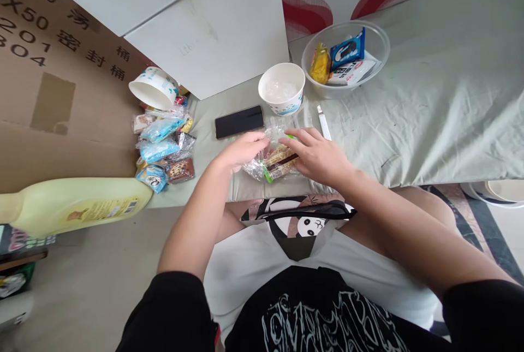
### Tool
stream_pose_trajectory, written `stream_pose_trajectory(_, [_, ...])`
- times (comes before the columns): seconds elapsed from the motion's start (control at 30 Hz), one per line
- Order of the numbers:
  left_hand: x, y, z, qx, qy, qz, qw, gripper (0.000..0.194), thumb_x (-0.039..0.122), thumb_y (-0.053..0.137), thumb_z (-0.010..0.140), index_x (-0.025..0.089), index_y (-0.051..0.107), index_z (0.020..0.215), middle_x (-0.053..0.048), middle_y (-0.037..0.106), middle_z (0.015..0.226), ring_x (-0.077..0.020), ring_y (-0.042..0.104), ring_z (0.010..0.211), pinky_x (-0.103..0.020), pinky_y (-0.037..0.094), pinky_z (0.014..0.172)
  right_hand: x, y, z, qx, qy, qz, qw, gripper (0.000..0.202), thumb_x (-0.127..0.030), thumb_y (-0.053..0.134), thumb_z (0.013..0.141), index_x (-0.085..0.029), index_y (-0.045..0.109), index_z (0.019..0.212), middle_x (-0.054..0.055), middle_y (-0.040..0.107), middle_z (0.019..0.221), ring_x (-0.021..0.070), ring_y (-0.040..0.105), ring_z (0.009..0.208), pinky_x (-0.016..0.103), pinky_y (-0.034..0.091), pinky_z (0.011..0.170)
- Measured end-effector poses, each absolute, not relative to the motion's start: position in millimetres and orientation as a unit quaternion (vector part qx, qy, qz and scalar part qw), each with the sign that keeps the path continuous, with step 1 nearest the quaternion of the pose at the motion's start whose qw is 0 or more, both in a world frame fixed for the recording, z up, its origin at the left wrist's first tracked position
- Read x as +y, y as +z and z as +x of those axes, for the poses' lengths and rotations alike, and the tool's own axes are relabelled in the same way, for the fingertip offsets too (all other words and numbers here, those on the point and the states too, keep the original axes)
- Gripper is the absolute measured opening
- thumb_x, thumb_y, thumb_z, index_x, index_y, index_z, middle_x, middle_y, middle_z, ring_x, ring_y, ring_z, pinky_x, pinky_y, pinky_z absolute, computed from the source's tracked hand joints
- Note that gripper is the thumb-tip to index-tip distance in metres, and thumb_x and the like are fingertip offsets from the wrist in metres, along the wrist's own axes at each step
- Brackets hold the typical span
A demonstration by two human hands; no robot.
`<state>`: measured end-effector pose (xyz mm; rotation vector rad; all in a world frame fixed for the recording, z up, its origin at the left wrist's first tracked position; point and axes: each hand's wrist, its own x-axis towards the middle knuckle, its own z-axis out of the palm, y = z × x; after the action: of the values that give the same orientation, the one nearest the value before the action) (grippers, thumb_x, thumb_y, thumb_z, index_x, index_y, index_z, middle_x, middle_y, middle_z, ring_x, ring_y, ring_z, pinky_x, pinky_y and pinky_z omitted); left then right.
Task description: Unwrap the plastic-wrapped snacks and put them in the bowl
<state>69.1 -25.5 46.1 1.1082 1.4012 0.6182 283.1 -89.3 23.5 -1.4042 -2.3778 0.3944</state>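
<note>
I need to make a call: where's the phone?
In the head view, the phone lies just left of centre, beyond the left hand, left of the upright cup.

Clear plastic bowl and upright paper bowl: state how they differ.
The plastic bowl is wider than the paper bowl. The plastic bowl is transparent; the paper bowl is white with blue print. The plastic bowl holds wrapped snacks, the paper bowl something clear. Both stand upright.
</note>
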Motion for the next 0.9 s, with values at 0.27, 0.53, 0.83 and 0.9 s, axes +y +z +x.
stream_pose_trajectory(0.27, [1.2, 51.2, 65.1, 0.648, 0.223, 0.428, 0.589, 0.019, 0.03, 0.077, 0.081, 0.018, 0.063, 0.074, -0.007, 0.07, 0.07, -0.0215, 0.071, 0.064, -0.024, 0.039, 0.049, -87.1, 27.7, 290.2, -0.859, 0.101, -0.481, 0.143, 0.035, -0.016, 0.052, 0.092, -0.021, 0.067, 0.123, 0.012, 0.071, 0.117, 0.0292, 0.062, 0.105, 0.041, 0.041, 0.086])
stream_pose_trajectory(0.53, [15.9, 31.4, 49.7, 0.648, 0.246, 0.506, 0.514, 0.017, 0.026, 0.064, 0.081, 0.02, 0.059, 0.066, -0.001, 0.064, 0.053, -0.0113, 0.048, 0.04, -0.021, 0.03, 0.041, -84.1, 38.3, 316.6, -0.81, 0.203, -0.489, 0.253, 0.03, -0.024, 0.054, 0.091, -0.023, 0.066, 0.118, 0.008, 0.073, 0.118, 0.0244, 0.068, 0.101, 0.033, 0.048, 0.073])
stream_pose_trajectory(0.83, [4.5, 7.7, 43.4, 0.615, 0.304, 0.542, 0.486, 0.022, 0.026, 0.063, 0.084, 0.02, 0.059, 0.064, 0.0, 0.062, 0.053, -0.0101, 0.047, 0.04, -0.021, 0.033, 0.042, -30.9, 55.5, 372.6, -0.586, 0.096, -0.689, 0.415, 0.056, -0.052, 0.059, 0.092, -0.02, 0.053, 0.137, 0.017, 0.066, 0.121, 0.0355, 0.066, 0.108, 0.052, 0.055, 0.084])
stream_pose_trajectory(0.9, [5.7, 8.1, 42.5, 0.612, 0.309, 0.538, 0.49, 0.023, 0.026, 0.063, 0.085, 0.02, 0.059, 0.063, 0.0, 0.063, 0.053, -0.01, 0.047, 0.041, -0.02, 0.034, 0.042, -27.6, 54.3, 377.3, -0.59, 0.032, -0.695, 0.409, 0.061, -0.055, 0.057, 0.093, -0.021, 0.047, 0.144, 0.021, 0.059, 0.134, 0.0393, 0.059, 0.122, 0.057, 0.052, 0.09])
